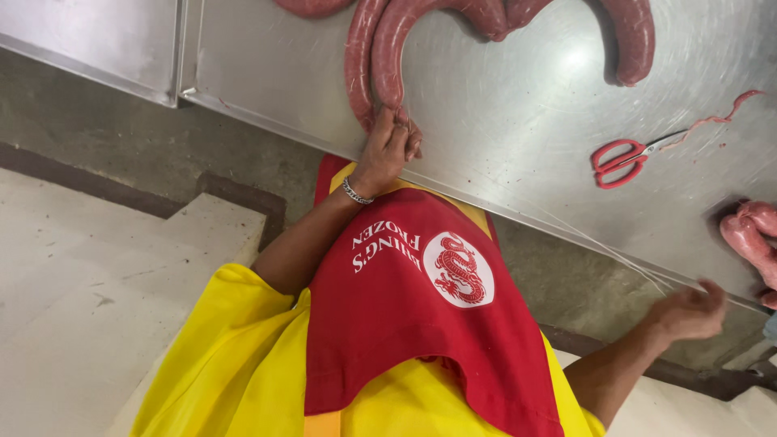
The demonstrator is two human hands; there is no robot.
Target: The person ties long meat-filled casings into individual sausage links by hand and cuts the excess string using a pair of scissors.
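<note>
My left hand (388,146), with a silver bracelet on the wrist, pinches the ends of two long red sausages (380,57) at the near edge of a steel table (518,121). A thin white string (583,235) runs from that spot along the table edge to my right hand (688,311), which holds it taut just off the table's edge. The sausages curve away across the tabletop in loops. I wear a yellow shirt and a red apron (413,324).
Red-handled scissors (619,162) lie on the table to the right, next to a thin pink strip of casing (716,117). More pink sausage (753,235) sits at the right edge. A second steel table (89,40) adjoins at the left. Concrete floor and steps lie below.
</note>
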